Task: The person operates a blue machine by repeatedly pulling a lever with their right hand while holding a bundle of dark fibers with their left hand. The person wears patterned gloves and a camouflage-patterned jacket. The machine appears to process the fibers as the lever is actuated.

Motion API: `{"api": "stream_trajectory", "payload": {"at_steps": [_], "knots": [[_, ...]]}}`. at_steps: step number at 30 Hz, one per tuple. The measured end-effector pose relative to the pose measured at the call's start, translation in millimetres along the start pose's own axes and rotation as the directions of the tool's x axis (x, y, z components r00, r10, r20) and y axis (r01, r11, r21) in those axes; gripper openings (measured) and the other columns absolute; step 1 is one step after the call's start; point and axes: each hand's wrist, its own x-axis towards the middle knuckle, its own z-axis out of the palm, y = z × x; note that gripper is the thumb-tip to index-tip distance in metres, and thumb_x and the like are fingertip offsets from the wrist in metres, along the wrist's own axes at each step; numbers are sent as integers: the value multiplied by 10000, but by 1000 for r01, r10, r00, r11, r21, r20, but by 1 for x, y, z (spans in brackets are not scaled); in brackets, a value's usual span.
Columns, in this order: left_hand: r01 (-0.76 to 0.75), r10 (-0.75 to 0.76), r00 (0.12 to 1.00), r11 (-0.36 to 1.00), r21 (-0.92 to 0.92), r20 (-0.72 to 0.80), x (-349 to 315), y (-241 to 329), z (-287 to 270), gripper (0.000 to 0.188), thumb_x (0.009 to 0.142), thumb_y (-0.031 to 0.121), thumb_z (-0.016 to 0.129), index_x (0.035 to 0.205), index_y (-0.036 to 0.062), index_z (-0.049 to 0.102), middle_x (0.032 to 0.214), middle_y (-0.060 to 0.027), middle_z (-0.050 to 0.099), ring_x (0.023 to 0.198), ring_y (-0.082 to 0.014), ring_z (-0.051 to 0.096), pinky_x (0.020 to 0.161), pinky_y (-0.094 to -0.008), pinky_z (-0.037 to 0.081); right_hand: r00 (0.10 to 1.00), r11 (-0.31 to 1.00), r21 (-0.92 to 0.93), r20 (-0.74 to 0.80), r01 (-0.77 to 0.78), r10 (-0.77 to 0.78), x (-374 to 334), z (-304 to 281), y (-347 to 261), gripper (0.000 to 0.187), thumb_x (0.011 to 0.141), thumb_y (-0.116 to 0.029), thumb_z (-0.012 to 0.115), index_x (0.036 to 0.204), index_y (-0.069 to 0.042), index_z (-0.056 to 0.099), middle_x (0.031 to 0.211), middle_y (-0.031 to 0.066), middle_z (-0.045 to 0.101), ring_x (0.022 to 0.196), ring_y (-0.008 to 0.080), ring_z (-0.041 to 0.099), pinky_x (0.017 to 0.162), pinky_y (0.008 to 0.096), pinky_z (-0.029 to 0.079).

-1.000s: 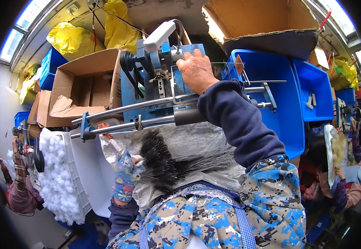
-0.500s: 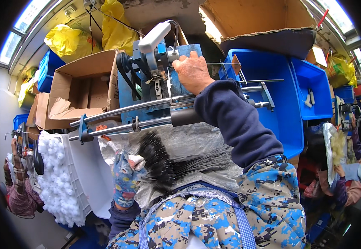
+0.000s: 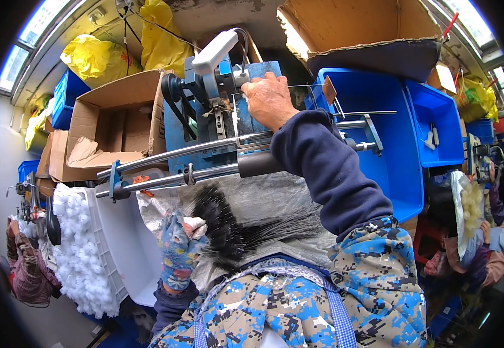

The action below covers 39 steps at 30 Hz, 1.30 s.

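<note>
My right hand (image 3: 268,103), bare, is closed at the blue bench machine (image 3: 173,130), over its top beside the metal clamp parts. Whatever lies under its fingers is hidden. A thin wire rod (image 3: 304,86) runs out to the right beyond this hand. My left hand (image 3: 178,243), in a blue flowered glove, has its fingers curled in beside a pile of black-bristled wire brushes (image 3: 214,217) on a grey sheet (image 3: 275,200) before me. Anything in those fingers is too hidden to make out. Long wire stems (image 3: 287,228) spread rightward from the bristles.
Two steel rails (image 3: 200,172) cross in front of the machine. A large blue bin (image 3: 379,168) stands right, an open carton (image 3: 118,124) left. White fluffy brush pieces (image 3: 81,249) fill a tray beside a white tub (image 3: 130,249). Co-workers sit at both sides.
My left hand has shifted slightly to the right beside the black bristles. My right hand stays at the machine almost unmoved. Co-workers' hands at both sides have moved.
</note>
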Motion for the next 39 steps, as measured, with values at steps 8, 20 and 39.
{"api": "stream_trajectory", "payload": {"at_steps": [8,20,39], "knots": [[114,-109,991,992,58,-83,-7,-2,-6,168,657,50,673,822,68,650,757,-116,607,689,-277,599,602,-336,469,998,1000,11,-56,-20,21,-54,-21,9,480,735,-300,666,1079,16,559,1272,180,336,1126,336,354,885,464,330],[75,-71,994,996,44,-78,-3,10,-10,216,647,96,702,853,75,642,794,-121,602,751,-334,578,706,-396,457,996,996,85,-82,-16,23,-31,2,-52,519,746,-306,648,1063,61,463,966,171,473,869,283,515,684,357,484],[160,-188,968,973,-169,-165,7,9,3,128,788,14,606,914,-5,590,746,-68,624,673,-148,585,618,-250,468,977,957,-289,205,-1,63,-20,-40,39,157,774,-85,534,882,-80,648,906,121,630,1028,251,511,797,436,375]]}}
